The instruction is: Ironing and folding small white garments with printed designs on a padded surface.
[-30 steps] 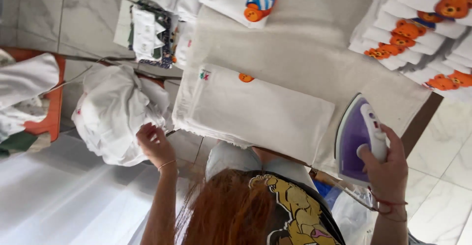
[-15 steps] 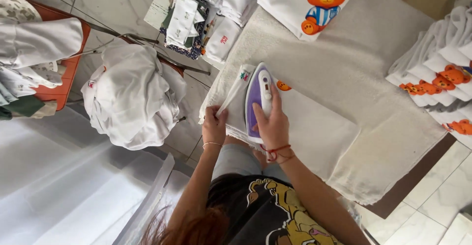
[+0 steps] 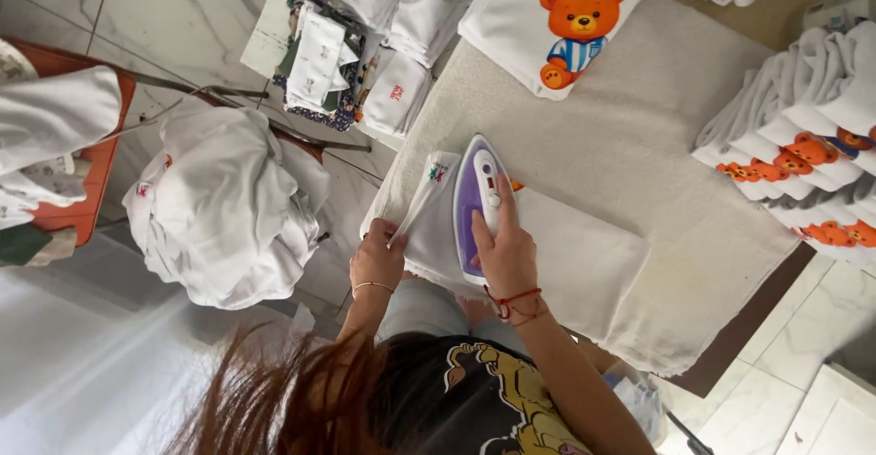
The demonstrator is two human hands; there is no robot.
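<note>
Chair: orange seat (image 3: 96,167) at far left, off the table, carrying white folded cloth.
Heap: rumpled white garments (image 3: 224,204) piled just left of the table's left edge.
Left hand (image 3: 376,259): grip pinching the left edge of the white garment (image 3: 584,263), which lies flat on the table's near-left part.
Iron (image 3: 474,201): purple and white, sole down on that garment beside its small label.
Right hand (image 3: 505,250): grip wrapped tight round the iron's handle; red cord at the wrist.
Table (image 3: 639,154): covered in beige cloth.
Bear shirt (image 3: 555,21): folded at the far edge.
Stack (image 3: 803,140): overlapping folded bear shirts along the right edge.
</note>
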